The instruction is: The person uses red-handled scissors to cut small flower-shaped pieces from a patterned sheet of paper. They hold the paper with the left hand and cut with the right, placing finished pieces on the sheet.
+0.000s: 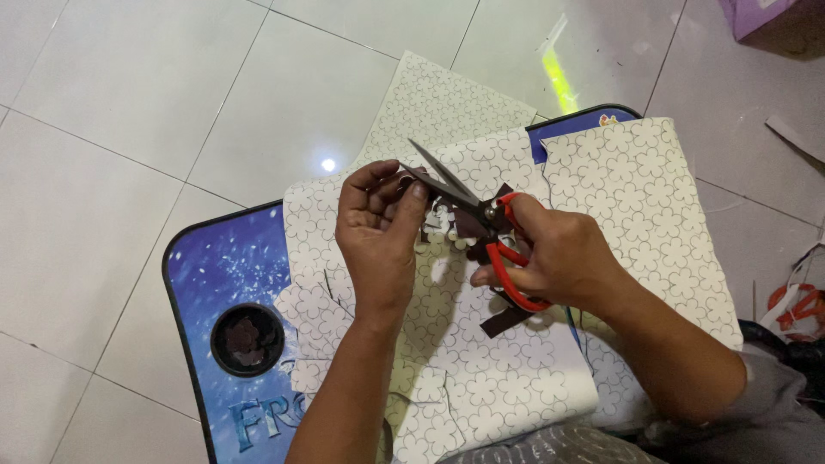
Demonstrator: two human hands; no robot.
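Both of your hands are up over the middle of the table (206, 258), working close together. Your left hand (378, 236) is curled, with thumb and fingertips pinching a small dark brown piece (404, 182) at its top edge; the piece is mostly hidden by your fingers, so its full shape cannot be told. Your right hand (559, 253) is closed around the red handles of the scissors (477, 206), fingers threaded through the loops. The scissor blades are parted and point up and to the left, their tips reaching just past the pinched piece beside your left thumb. More of the dark brown material (507, 320) shows around the scissor pivot and hangs as a strip below your right palm.

Beneath your hands lie several sheets of white paper printed with a flower outline pattern (653, 198), overlapping one another and covering most of the table; one more sheet (438, 99) sticks out past the far edge onto the floor. The table itself is blue with a snowy print, a black rim and a round dark cup hole (247, 338) near your left forearm. It stands on a floor of pale tiles (129, 103). A yellow strip (559, 79) lies on the tiles beyond the table, and red-and-white scraps (799, 305) lie to your right.
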